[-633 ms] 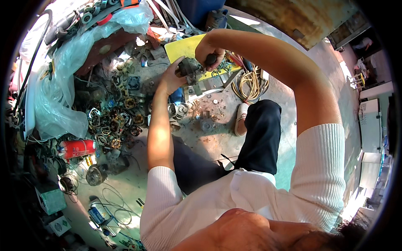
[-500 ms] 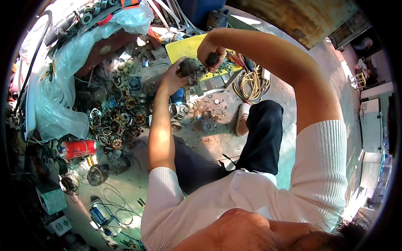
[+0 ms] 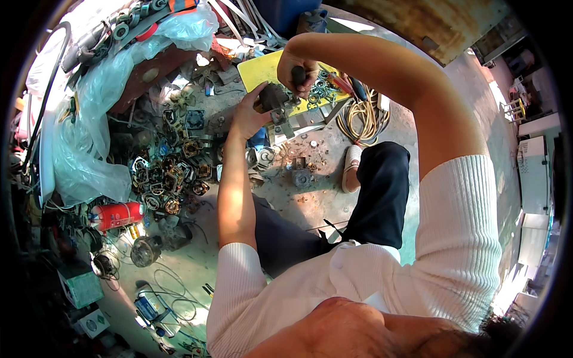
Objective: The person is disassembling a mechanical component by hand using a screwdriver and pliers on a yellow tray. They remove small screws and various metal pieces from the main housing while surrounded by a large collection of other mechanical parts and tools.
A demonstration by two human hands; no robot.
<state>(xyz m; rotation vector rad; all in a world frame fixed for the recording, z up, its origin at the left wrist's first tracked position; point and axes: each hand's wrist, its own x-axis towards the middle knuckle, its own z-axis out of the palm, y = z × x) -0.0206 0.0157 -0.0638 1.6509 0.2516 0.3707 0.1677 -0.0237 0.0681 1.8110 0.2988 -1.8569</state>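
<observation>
My left hand [image 3: 248, 116] is wrapped round the side of a dark, blocky metal part [image 3: 273, 98], which looks like a small motor body. It is held above a low metal stand [image 3: 285, 128] beside a yellow board [image 3: 256, 70]. In my right hand [image 3: 292, 62] is a dark-handled tool [image 3: 298, 75], its rounded handle end facing up. The tool's working end is hidden, so its exact kind cannot be told. Right next to that hand, many small ring-shaped pieces [image 3: 322, 92] lie on the board.
Red- and dark-handled tools [image 3: 357, 88] and a tan cable coil [image 3: 364, 122] lie at the board's right. Motor parts [image 3: 170, 173] heap on the left, near a red cylinder [image 3: 117, 216] and plastic sheeting [image 3: 89, 137]. A square metal piece [image 3: 301, 176] sits on the floor.
My right hand has shifted slightly left and up with the dark-handled tool. The metal part in my left hand has tilted a little; the whole view has moved slightly.
</observation>
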